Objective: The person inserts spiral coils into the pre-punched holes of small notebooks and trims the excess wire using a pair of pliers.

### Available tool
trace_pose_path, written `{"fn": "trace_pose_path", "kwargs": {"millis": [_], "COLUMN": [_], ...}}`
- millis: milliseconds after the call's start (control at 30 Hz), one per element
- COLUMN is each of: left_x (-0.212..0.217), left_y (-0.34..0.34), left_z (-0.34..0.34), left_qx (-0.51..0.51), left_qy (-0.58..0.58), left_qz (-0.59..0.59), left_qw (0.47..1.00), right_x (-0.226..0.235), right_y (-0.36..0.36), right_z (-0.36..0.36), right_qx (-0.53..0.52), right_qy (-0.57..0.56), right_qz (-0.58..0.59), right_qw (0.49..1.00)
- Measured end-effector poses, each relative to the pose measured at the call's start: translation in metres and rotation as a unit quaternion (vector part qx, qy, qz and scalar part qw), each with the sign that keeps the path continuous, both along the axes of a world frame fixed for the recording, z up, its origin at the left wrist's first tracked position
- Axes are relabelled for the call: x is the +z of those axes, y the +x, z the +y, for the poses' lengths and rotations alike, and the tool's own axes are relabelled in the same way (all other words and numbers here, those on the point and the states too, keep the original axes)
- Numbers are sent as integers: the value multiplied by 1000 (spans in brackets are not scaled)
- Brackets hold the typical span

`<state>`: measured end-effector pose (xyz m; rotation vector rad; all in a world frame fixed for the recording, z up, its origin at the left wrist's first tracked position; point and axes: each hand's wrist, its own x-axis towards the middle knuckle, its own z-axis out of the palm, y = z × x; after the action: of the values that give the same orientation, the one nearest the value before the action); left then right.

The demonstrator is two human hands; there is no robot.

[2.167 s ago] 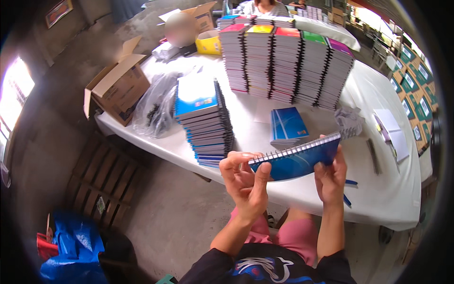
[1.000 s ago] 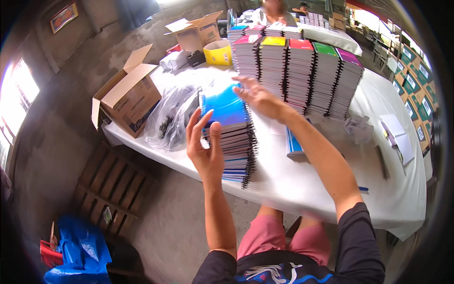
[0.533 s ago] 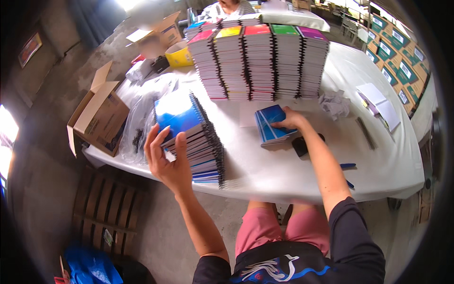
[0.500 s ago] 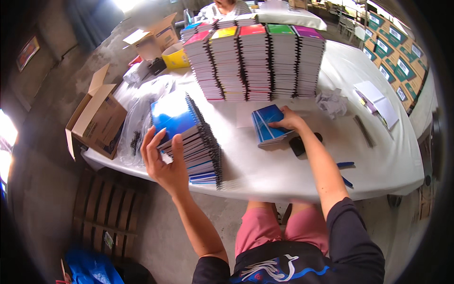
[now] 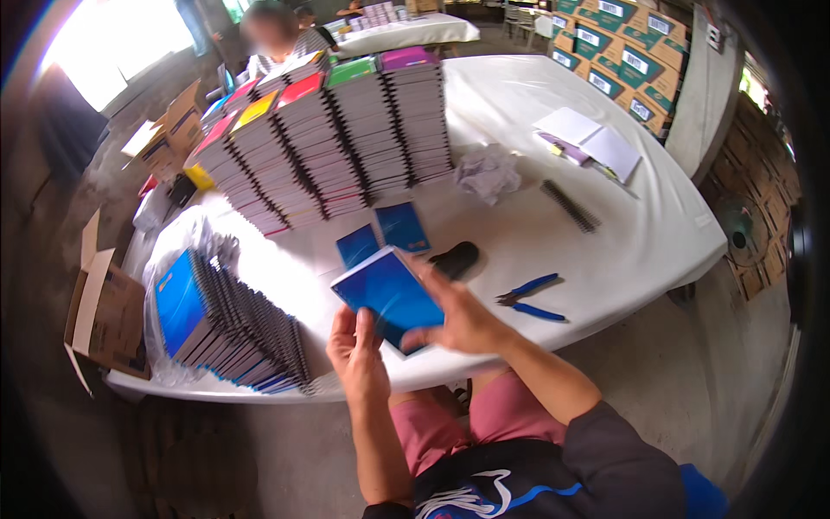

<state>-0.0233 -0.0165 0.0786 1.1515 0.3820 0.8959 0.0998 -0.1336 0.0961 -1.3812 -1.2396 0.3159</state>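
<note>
A blue-covered notebook (image 5: 389,290) is held tilted above the near part of the table, white page edges showing along its top left side. My left hand (image 5: 359,350) pinches its lower left edge. At its right side is my right hand (image 5: 467,316), blurred, thumb near the lower edge and fingers along the right edge. Just beyond lie two more blue notebooks, a smaller-looking one (image 5: 356,246) and another (image 5: 402,227) beside it. To the left leans a stack of blue spiral notebooks (image 5: 229,324), apart from both hands.
Tall stacks of spiral notebooks (image 5: 346,143) in several colours stand across the table. Blue-handled pliers (image 5: 529,298), a black rounded object (image 5: 456,259), a loose black spiral coil (image 5: 569,206), crumpled plastic (image 5: 487,173) and white papers (image 5: 588,143) lie rightward. An open carton (image 5: 112,316) stands left.
My left hand has left the spiral stack and moved right to the notebook. My right hand has lifted that notebook off the table toward me. The view has swung right.
</note>
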Motion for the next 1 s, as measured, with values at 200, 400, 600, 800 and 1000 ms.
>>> {"fn": "trace_pose_path", "kwargs": {"millis": [200, 400, 600, 800, 1000], "left_x": [26, -29, -45, -43, -43], "left_y": [-7, -8, 2, 7, 9], "left_z": [-12, -18, -20, -10, -3], "left_qx": [102, 94, 184, 189, 192], "left_qy": [538, 635, 598, 598, 586], "left_qz": [330, 367, 368, 357, 351], "left_qw": [769, 673, 688, 692, 705], "right_x": [-50, -85, -43, -63, -86], "right_y": [154, 247, 227, 228, 238], "right_z": [-85, -136, -123, -133, -141], "right_qx": [-422, -531, -488, -399, -386], "right_qy": [-170, -343, -462, -296, -330], "right_qz": [-267, -190, -284, -309, -239], "right_qw": [850, 751, 684, 811, 828]}}
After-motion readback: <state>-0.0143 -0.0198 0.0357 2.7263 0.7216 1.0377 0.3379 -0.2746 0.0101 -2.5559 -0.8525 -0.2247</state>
